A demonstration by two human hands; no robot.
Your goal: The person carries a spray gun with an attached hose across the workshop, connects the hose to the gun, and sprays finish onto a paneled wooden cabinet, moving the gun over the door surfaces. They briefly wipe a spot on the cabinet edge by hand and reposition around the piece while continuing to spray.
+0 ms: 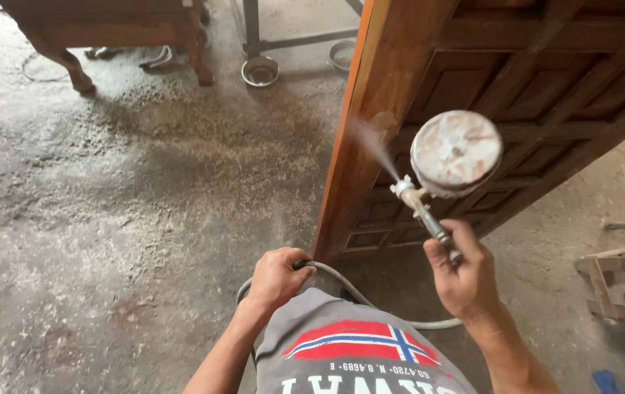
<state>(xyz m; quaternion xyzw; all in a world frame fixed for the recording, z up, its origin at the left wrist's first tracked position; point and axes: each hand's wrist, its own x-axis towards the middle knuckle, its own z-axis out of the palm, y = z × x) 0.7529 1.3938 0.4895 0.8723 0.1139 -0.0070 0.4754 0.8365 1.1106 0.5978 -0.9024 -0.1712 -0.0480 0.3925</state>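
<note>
Two hands busy — right hand (464, 281) fingers wrapped around spray gun (429, 211), left hand (276, 277) gripping hose (341, 284).

Woodworking shop: sawdust-strewn floor (144, 168), carved door (517, 109).

Soft, even daylight, faint shadows on the floor (108, 182), sharp focus, slight wide-angle edge stretch.
</note>
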